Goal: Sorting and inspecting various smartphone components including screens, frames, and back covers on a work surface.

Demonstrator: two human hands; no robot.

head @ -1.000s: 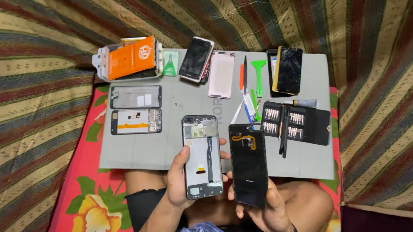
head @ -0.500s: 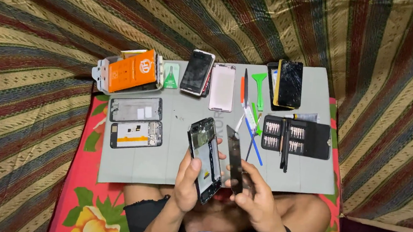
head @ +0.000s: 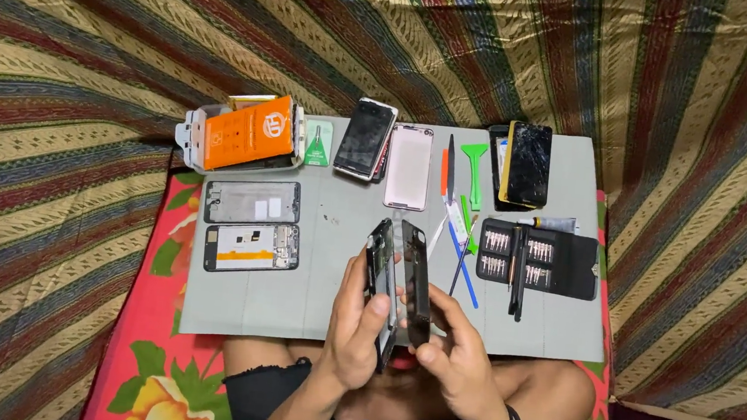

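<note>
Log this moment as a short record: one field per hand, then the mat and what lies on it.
left hand: left hand grips the phone frame, tilted on edge
right hand: right hand grips the black phone panel, also on edge, beside the frame
surface: grey mat on a floral cloth
mat, left: orange box; two opened phone bodies
mat, top: pink phone; cracked phone
mat, right: green pry tool; open bit case

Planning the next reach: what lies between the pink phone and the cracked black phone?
In the head view, pry tools: an orange one, a dark metal one and a green one.
</note>
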